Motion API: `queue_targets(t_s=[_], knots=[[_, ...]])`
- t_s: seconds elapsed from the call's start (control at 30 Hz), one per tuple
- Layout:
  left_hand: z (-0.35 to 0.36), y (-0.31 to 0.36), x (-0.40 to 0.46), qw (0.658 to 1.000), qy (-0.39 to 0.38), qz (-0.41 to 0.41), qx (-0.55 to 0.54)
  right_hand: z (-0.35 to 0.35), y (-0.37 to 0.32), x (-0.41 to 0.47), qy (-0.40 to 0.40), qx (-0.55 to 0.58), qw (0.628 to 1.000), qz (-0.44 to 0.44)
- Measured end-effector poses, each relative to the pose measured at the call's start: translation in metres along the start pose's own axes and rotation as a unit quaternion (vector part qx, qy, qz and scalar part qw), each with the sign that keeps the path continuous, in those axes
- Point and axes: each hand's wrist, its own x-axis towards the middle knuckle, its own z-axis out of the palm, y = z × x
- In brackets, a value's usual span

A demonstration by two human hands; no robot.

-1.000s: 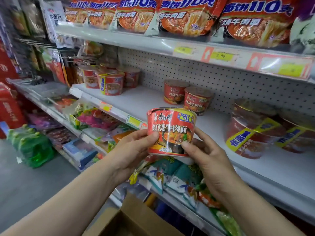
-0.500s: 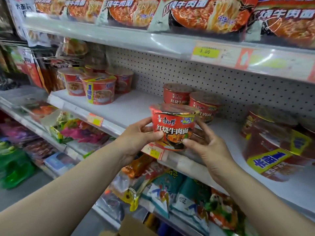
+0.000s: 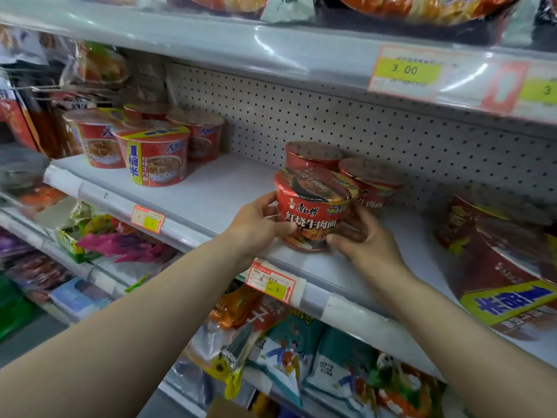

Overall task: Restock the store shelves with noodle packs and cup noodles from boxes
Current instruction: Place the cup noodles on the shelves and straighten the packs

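Note:
A red cup of beef noodles [image 3: 313, 206] sits at the front of the white middle shelf [image 3: 211, 194], its base touching the shelf board. My left hand [image 3: 256, 227] grips its left side with thumb and fingers. My right hand [image 3: 358, 233] holds its right side and lower edge. Two matching red cups [image 3: 313, 153] [image 3: 372, 179] stand right behind it against the pegboard back.
Several bigger red cups [image 3: 153, 158] stand at the shelf's left end, and large red tubs [image 3: 500, 267] at the right. Noodle packs fill the shelf above [image 3: 422, 4]. Snack bags [image 3: 289, 351] lie on the shelf below. A cardboard box corner [image 3: 229, 410] shows at the bottom.
Both hands carried the cup forward and down from in front of the shelf edge onto the shelf board, in front of the two cups at the back.

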Motion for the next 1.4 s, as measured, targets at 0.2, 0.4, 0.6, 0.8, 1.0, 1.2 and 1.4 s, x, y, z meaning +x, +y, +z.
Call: queue_targets(t_s=[0.2, 0.4, 0.6, 0.8, 1.0, 1.2, 1.4], knots=[[-0.002, -0.002, 0.016, 1.000, 0.006, 0.001, -0.002, 0.009, 0.004, 0.016, 0.023, -0.008, 1.000, -0.002], [0.001, 0.002, 0.022, 1.000, -0.001, -0.011, -0.018, 0.013, 0.006, 0.022, 0.034, -0.002, 0.999, 0.005], [0.004, 0.005, 0.026, 0.999, 0.015, -0.020, -0.023, 0.019, 0.007, 0.021, 0.038, 0.023, 0.999, 0.013], [0.015, 0.007, 0.011, 0.996, 0.085, -0.016, 0.004, 0.012, 0.007, 0.011, 0.043, 0.051, 0.997, 0.039], [0.047, -0.004, -0.066, 0.974, 0.204, 0.057, -0.075, -0.014, -0.011, -0.040, 0.063, 0.093, 0.990, 0.080], [0.117, -0.049, -0.172, 0.973, 0.145, 0.006, -0.179, -0.071, -0.006, -0.131, 0.086, 0.144, 0.980, 0.104], [0.231, -0.108, -0.225, 0.982, 0.088, -0.082, -0.143, -0.163, 0.048, -0.232, 0.130, 0.130, 0.969, 0.168]])
